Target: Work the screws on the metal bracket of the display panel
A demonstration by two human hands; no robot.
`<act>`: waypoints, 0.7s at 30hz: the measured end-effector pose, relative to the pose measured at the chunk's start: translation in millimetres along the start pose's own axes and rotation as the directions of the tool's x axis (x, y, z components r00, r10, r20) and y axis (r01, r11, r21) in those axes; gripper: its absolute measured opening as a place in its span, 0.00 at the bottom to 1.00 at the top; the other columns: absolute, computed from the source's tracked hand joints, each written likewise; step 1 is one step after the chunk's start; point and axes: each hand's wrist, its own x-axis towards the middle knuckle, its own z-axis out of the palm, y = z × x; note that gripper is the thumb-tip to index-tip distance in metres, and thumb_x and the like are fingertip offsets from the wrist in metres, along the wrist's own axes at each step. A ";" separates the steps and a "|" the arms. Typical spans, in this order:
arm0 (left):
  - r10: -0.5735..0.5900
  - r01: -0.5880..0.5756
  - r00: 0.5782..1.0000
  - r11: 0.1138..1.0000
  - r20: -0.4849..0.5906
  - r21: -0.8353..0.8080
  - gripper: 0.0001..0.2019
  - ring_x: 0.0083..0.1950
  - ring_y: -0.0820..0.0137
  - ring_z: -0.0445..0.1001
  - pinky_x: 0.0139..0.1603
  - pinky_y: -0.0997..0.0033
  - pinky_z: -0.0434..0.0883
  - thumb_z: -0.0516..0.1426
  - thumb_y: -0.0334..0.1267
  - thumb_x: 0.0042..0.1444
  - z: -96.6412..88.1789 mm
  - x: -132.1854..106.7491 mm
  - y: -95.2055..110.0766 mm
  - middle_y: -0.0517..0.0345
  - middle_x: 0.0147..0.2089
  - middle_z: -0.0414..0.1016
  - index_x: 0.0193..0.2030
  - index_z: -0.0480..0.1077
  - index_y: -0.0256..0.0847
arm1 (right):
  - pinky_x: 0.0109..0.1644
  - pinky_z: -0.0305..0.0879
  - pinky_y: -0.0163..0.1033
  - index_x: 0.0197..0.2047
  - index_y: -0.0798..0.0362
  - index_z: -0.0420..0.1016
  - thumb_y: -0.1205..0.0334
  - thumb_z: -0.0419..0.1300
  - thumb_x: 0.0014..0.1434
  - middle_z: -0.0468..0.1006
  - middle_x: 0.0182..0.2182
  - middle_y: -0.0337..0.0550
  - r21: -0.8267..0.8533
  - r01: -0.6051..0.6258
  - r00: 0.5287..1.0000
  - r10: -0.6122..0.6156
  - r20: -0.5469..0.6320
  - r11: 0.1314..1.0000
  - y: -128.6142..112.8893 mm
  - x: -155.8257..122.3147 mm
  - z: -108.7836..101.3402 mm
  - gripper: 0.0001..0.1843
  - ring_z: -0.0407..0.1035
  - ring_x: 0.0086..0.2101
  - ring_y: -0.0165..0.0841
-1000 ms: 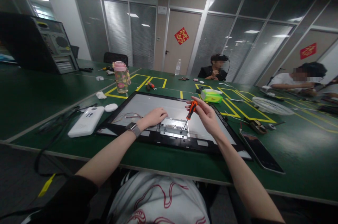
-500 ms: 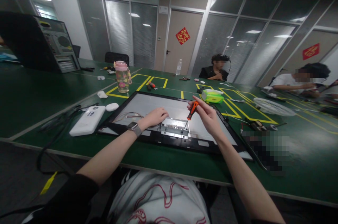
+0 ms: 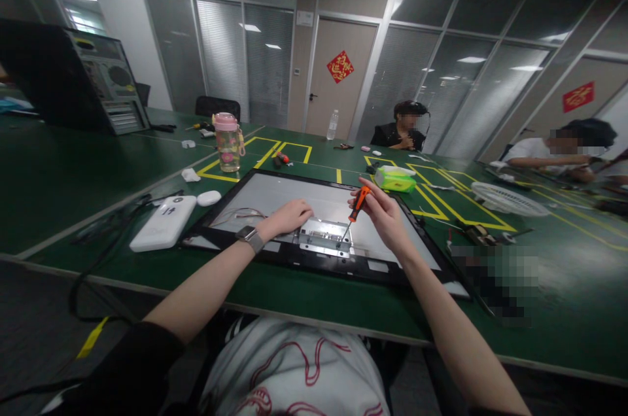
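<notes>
Table: green, yellow-taped, glass-walled office | our right hand grips orange screwdriver, tip on metal bracket | our left hand loosely curled, resting on monitor panel beside bracket

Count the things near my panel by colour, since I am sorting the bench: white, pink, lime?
White: 3, power bank, mouse, wipe
Pink: 1, bottle
Lime: 1, box
Total: 5
</notes>
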 end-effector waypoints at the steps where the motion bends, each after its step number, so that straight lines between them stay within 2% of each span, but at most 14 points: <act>1: -0.001 0.001 1.000 1.000 0.001 0.000 0.18 0.43 0.65 0.71 0.47 0.69 0.66 0.44 0.38 0.64 -0.6 -0.3 0.8 0.50 0.39 0.73 0.42 0.75 0.36 | 0.46 0.70 0.45 0.52 0.46 0.70 0.52 0.59 0.58 0.76 0.40 0.42 -0.003 -0.006 1.000 0.006 -0.027 1.000 0.3 0.3 -0.6 0.19 0.74 0.38 0.35; 5: -0.008 0.008 1.000 1.000 -0.002 -0.008 0.18 0.42 0.66 0.71 0.48 0.70 0.65 0.44 0.38 0.64 -1.8 -0.7 2.0 0.50 0.40 0.73 0.42 0.75 0.36 | 0.39 0.69 0.37 0.40 0.47 0.74 0.57 0.67 0.50 0.72 0.29 0.35 -0.068 0.040 0.990 -0.049 -0.129 0.997 -0.1 0.7 -0.7 0.13 0.69 0.31 0.30; 8: -0.005 0.005 1.000 1.000 -0.001 -0.009 0.18 0.42 0.65 0.70 0.47 0.70 0.65 0.45 0.38 0.64 -0.9 -0.5 0.3 0.50 0.40 0.73 0.42 0.75 0.36 | 0.37 0.68 0.36 0.36 0.48 0.72 0.55 0.65 0.52 0.70 0.27 0.35 -0.011 0.038 0.989 -0.039 -0.142 0.999 0.2 0.4 2.3 0.10 0.67 0.29 0.29; 11: 0.000 0.000 1.000 1.000 -0.005 -0.006 0.17 0.44 0.65 0.70 0.47 0.70 0.65 0.45 0.38 0.64 0.4 -0.3 -1.4 0.50 0.40 0.73 0.42 0.75 0.36 | 0.40 0.69 0.40 0.37 0.47 0.73 0.51 0.61 0.55 0.71 0.29 0.37 0.131 0.004 0.995 0.008 -0.095 0.991 -0.1 -0.4 5.5 0.11 0.69 0.31 0.31; 15: -0.006 0.006 1.000 1.000 -0.005 0.006 0.17 0.43 0.66 0.70 0.46 0.70 0.65 0.45 0.38 0.64 0.7 0.1 -0.8 0.51 0.39 0.73 0.42 0.75 0.37 | 0.43 0.69 0.42 0.45 0.45 0.73 0.51 0.61 0.57 0.74 0.32 0.39 0.235 -0.057 0.998 0.064 -0.023 0.970 -3.8 -1.4 6.8 0.14 0.70 0.35 0.33; 21: 0.004 -0.004 1.000 1.000 -0.007 0.013 0.17 0.42 0.66 0.71 0.46 0.70 0.66 0.45 0.36 0.64 -0.6 0.7 0.8 0.50 0.39 0.73 0.42 0.75 0.36 | 0.46 0.67 0.40 0.38 0.45 0.74 0.51 0.62 0.57 0.74 0.33 0.38 0.343 -0.079 0.997 0.080 0.013 0.936 -7.2 -0.1 6.5 0.09 0.69 0.36 0.31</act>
